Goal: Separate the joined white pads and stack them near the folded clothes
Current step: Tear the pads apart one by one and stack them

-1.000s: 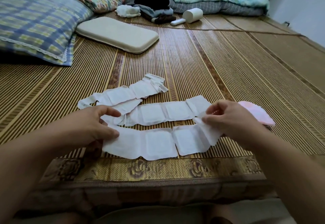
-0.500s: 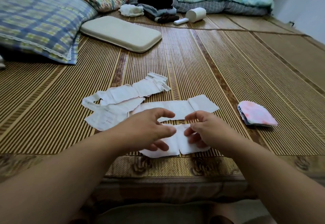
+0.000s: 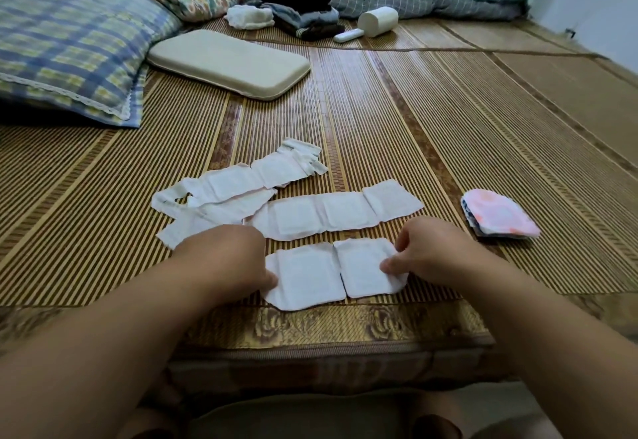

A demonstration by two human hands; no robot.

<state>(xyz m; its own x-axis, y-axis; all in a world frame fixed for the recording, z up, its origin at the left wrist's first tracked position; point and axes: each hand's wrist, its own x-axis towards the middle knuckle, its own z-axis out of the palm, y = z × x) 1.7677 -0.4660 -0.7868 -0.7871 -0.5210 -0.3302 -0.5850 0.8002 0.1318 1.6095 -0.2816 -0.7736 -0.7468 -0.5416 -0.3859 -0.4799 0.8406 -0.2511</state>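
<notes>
Two white pads lie side by side near the mat's front edge, folded from a strip. My left hand (image 3: 228,259) pinches the left edge of the left pad (image 3: 305,274). My right hand (image 3: 435,252) grips the right edge of the right pad (image 3: 366,271). A narrow gap shows between the two at the front; they still meet at the back. Behind them lies a strip of three joined pads (image 3: 335,214), and further left a crumpled longer strip (image 3: 234,186). Folded clothes (image 3: 307,21) sit at the far end of the mat.
A small pink and white cloth stack (image 3: 497,214) rests right of my right hand. A cream cushion (image 3: 229,62) and a plaid pillow (image 3: 65,38) lie at back left. A white cup (image 3: 378,21) lies on its side near the bedding.
The front strip went from stretched out flat to folded into a two-pad width. My hands came together over it, then moved apart to its left and right edges.
</notes>
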